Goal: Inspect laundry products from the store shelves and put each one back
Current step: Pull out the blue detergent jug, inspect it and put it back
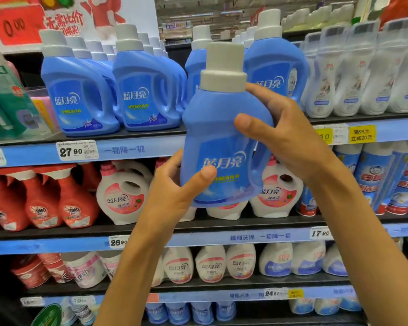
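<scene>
**Blue bottle held off the shelf**

Both hands grip the bottle (219,142) upright in open air before the shelves. The left hand (174,196) clasps its lower edge; the right hand (290,135) wraps its handle side. Behind the right hand's fingers, shelved bottles (80,90) stand near the shelf edge (132,150).

The top shelf (132,135) carries blue detergent jugs (80,90) and white bottles (353,74), while the shelf below (80,228) holds red spray bottles (73,198) beside white-and-pink jugs (124,196).
</scene>
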Demonstrator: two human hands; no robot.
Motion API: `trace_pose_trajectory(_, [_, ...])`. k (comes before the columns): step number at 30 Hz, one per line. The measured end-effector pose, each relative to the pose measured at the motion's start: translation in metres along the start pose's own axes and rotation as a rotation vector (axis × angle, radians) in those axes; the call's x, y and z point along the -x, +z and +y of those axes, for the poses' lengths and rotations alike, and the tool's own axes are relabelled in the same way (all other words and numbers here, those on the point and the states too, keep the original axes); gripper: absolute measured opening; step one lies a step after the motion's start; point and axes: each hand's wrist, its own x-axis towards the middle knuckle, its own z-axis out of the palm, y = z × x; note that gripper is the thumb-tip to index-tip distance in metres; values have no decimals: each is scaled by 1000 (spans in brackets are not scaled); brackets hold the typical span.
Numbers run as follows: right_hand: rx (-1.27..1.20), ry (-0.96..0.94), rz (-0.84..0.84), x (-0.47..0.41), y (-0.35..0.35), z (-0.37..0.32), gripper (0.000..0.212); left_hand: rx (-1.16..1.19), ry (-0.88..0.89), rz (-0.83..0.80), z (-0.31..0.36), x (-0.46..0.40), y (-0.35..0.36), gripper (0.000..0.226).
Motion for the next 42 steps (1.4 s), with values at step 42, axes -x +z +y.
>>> trace_pose_trajectory(42, [-651,226,40,-4,19,18,30,19,0,113,-51,3,22,60])
